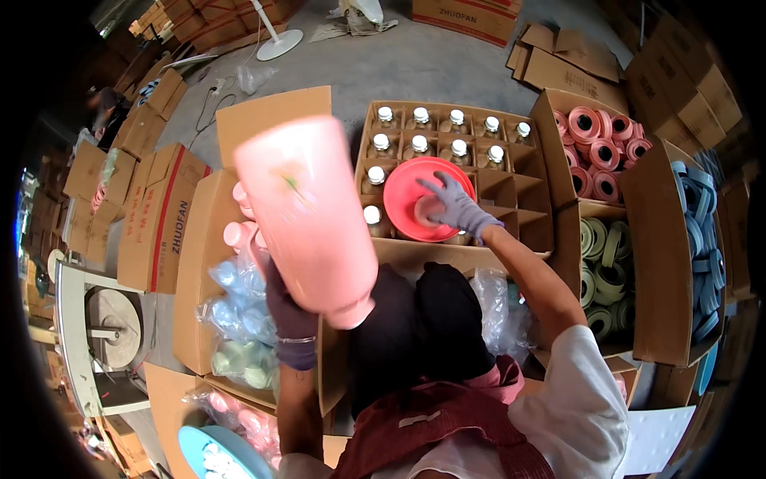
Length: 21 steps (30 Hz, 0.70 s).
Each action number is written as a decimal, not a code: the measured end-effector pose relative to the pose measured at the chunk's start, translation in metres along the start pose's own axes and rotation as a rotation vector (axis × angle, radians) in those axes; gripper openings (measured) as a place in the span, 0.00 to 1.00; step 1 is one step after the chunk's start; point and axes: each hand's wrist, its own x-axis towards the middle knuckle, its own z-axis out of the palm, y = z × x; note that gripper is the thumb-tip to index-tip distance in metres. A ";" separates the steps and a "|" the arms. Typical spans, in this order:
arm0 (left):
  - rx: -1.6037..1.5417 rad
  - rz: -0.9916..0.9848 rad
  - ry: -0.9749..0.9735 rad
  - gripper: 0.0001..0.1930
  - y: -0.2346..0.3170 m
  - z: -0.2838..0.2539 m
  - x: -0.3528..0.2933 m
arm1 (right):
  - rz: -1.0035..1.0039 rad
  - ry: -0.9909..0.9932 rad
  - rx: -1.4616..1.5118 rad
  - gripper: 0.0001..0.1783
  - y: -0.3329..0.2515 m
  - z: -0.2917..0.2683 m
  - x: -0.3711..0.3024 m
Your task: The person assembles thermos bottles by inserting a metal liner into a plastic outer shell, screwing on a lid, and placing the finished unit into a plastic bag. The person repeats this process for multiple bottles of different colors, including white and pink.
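Note:
My left hand [294,311], in a dark glove, is closed on a big pink thermos shell [307,215] with a flower print. The shell is tilted, its narrow neck pointing down toward my lap and its wide end up and left. My right hand [459,207], in a grey glove, reaches into a round red basin [403,191] with its fingers apart. Below those fingers lies a small round pinkish piece [427,211]; whether I touch it I cannot tell. The basin rests on a divided carton [523,215] of glass liners with white caps [420,144].
At the right, cartons hold pink rings [602,154], green rings [606,275] and blue parts [702,239]. The left carton [195,275] has bagged blue parts [239,295] and pink ones. A blue basin [219,451] with white pieces sits lower left. Flattened cardboard [570,64] lies behind.

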 end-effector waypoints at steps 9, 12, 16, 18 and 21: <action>-0.776 -0.530 0.013 0.13 -0.038 0.065 0.023 | -0.195 0.229 0.023 0.41 -0.037 -0.032 -0.044; -0.823 -0.635 0.145 0.15 -0.025 0.107 0.011 | -0.348 0.547 0.069 0.43 -0.086 -0.069 -0.096; -1.047 -0.563 -0.112 0.19 -0.053 0.128 -0.021 | 0.098 0.659 0.509 0.42 -0.088 -0.049 -0.125; -1.074 -0.504 -0.172 0.20 -0.053 0.129 -0.025 | 0.200 0.708 0.739 0.41 -0.091 -0.044 -0.136; -1.080 -0.390 -0.342 0.20 -0.053 0.117 -0.024 | -0.052 0.879 0.227 0.39 -0.090 -0.057 -0.162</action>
